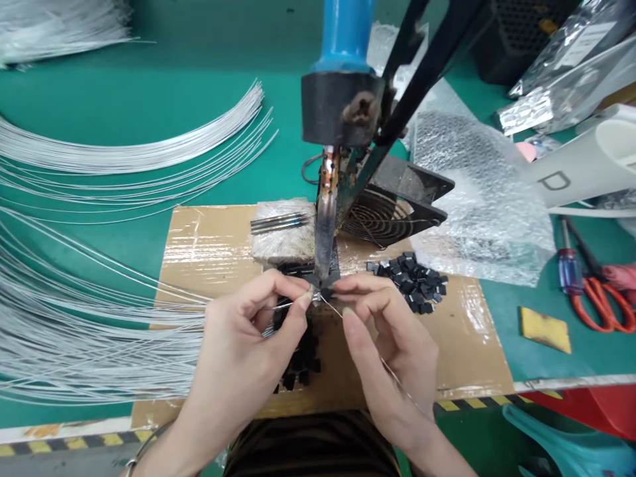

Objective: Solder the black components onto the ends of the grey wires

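My left hand (248, 331) pinches the end of a thin silver wire (278, 306) between thumb and forefinger, right under the soldering iron tip (325, 245). My right hand (392, 338) pinches a small black part (328, 293) at the same spot, and a thin solder wire (392, 374) runs back along its palm. The iron hangs tip-down from a blue-handled holder (345, 40). A heap of small black parts (415, 281) lies right of the tip; more black parts (301, 361) lie between my hands on the cardboard mat (213, 245).
Long silver wires (99, 165) fan across the green table on the left. A small fan (387, 212), bubble wrap (487, 199), a sponge block with rods (283, 232), red scissors (603, 301), a screwdriver (569, 268) and a yellow pad (544, 328) are nearby.
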Motion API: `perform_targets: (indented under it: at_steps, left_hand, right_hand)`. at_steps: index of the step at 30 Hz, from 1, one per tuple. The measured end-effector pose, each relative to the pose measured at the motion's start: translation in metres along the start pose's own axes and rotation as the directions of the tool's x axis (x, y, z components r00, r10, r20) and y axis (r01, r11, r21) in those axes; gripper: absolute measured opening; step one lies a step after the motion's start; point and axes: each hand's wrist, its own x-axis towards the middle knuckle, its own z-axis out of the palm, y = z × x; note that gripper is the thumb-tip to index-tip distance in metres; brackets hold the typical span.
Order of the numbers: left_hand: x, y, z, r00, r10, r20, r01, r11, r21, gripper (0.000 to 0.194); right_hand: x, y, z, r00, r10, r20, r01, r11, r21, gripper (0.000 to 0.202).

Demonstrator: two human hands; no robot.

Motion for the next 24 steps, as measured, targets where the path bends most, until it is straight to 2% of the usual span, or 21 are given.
perform_targets:
  at_steps: [6,24]
  left_hand:
    - [0.002,0.001,0.0,1.0,0.021,-0.018,-0.02,1.0,0.021,0.009]
    - [0.005,0.003,0.0,0.993,0.098,-0.068,-0.093,0.992,0.079,0.009]
  right_hand:
    - [0.005,-0.006,0.001,0.999,0.042,-0.002,-0.041,0.996,0.078,0.019]
    - [0.012,-0.006,0.003,0.999,0.004,-0.036,0.001,0.992,0.129,0.022]
